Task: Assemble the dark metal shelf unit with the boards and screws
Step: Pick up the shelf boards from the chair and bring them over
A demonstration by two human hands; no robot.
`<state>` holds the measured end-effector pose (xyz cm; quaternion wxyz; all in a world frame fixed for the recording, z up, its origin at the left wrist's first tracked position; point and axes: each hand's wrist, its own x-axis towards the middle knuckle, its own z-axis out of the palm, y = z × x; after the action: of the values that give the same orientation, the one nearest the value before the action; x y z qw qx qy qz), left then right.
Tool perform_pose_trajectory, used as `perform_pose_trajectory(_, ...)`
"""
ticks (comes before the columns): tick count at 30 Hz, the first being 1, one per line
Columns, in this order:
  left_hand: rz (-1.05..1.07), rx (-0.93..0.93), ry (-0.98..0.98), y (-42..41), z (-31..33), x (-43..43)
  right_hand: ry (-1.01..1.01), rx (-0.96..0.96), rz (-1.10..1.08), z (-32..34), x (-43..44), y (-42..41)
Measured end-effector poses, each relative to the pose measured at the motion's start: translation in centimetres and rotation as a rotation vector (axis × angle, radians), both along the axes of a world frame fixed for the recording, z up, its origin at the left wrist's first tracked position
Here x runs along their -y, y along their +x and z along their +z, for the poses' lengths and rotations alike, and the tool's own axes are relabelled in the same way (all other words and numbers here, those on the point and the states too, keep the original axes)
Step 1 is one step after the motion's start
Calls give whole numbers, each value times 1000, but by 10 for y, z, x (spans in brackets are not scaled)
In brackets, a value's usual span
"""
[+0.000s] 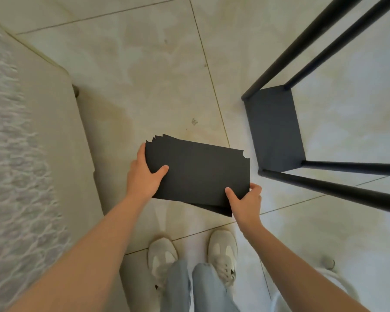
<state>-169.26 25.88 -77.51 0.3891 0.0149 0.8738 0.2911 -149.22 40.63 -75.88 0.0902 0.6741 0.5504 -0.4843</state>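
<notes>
I hold a stack of several thin dark boards (198, 172) above the tiled floor, their notched corners fanned out at the far left. My left hand (144, 174) grips the stack's left edge, thumb on top. My right hand (245, 202) pinches the near right corner, thumb on top. To the right stands the dark metal shelf unit (324, 183): four black poles rise toward me from one dark board (274, 129) fitted at its bottom. The stack is left of the frame and apart from it. No screws are visible.
A light sofa or bed (27, 154) with a textured cover fills the left side, one dark leg showing at its corner. My two white shoes (191, 255) stand on the pale floor tiles (144, 75) below the boards. Something white lies at the bottom right (333, 273).
</notes>
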Motion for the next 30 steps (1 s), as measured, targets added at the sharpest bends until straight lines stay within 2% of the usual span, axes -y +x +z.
perform_pose_trajectory(6,-160,-2,-22,-10,-47,-29,-12,32,-87,-41,2,10)
perform_pose_trajectory(12,-356,-6,-38,-33,-71,-55,-132,13,-245,-68,10,13)
perform_pose_trajectory(23,-485,-7,5,-60,-87,-67,-251,34,-355,-94,18,1)
perform_pose_trajectory(30,-545,-79,-30,-69,-92,-79,-319,43,-419,-102,18,-11)
